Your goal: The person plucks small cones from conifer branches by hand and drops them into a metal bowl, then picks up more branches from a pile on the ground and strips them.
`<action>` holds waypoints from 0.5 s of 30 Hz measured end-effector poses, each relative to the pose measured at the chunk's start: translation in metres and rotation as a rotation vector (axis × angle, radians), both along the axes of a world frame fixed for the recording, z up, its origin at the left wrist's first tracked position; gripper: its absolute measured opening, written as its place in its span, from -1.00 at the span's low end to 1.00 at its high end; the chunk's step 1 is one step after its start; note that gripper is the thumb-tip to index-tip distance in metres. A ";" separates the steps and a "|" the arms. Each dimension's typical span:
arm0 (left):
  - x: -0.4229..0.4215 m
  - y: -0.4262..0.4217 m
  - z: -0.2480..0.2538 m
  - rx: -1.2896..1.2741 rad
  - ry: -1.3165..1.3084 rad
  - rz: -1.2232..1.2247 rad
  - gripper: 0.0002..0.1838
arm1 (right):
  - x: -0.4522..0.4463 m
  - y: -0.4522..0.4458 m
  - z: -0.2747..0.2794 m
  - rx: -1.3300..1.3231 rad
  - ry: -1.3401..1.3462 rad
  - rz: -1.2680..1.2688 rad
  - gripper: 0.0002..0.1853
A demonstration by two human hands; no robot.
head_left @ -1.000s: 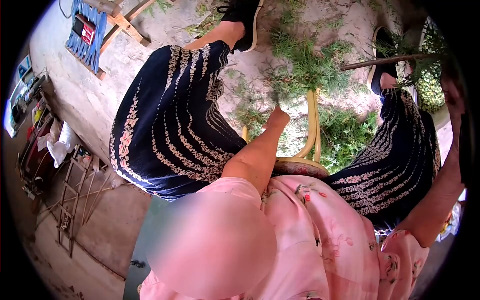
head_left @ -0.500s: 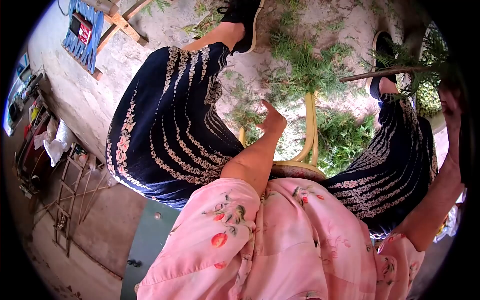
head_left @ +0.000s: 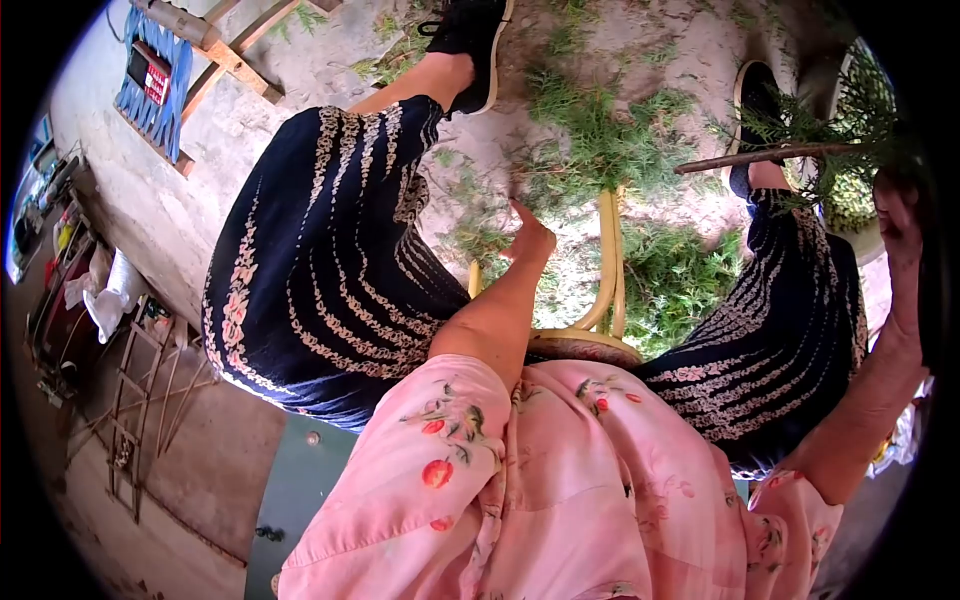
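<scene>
Left of the yellow frame [head_left: 608,255], my left grip [head_left: 532,238] points a finger. My right grip [head_left: 900,212] is by the branch [head_left: 775,156]; I can't tell either's hold.

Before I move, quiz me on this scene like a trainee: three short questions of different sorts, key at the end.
1. True or false: The left hand and the right hand are apart.

2. Which hand is nearer the leafy branch with the bare stem?
A) The left hand
B) The right hand
C) Both equally near

3. Fill in the colour: The straps on the wooden frame at the upper left of the view are ____.

Key: 1. True. 2. B. 3. Blue.
</scene>
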State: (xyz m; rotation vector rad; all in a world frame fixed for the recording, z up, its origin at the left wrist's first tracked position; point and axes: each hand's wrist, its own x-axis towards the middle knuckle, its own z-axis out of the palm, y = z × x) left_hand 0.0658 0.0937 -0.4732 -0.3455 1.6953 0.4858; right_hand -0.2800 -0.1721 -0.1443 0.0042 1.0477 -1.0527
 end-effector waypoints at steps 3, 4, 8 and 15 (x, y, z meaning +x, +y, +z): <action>-0.003 -0.007 0.005 0.017 0.006 0.087 -0.40 | -0.001 0.002 -0.002 -0.034 0.028 0.004 -0.75; -0.009 -0.027 0.024 0.142 -0.003 -0.067 -0.35 | 0.003 0.002 0.001 -0.010 0.025 -0.030 -0.75; -0.009 -0.024 0.014 0.009 -0.246 0.722 -0.22 | -0.004 0.002 -0.002 -0.085 -0.006 0.049 -0.75; -0.009 -0.049 0.044 -0.170 -0.368 1.379 -0.11 | -0.009 0.003 0.003 -0.134 -0.017 0.047 -0.73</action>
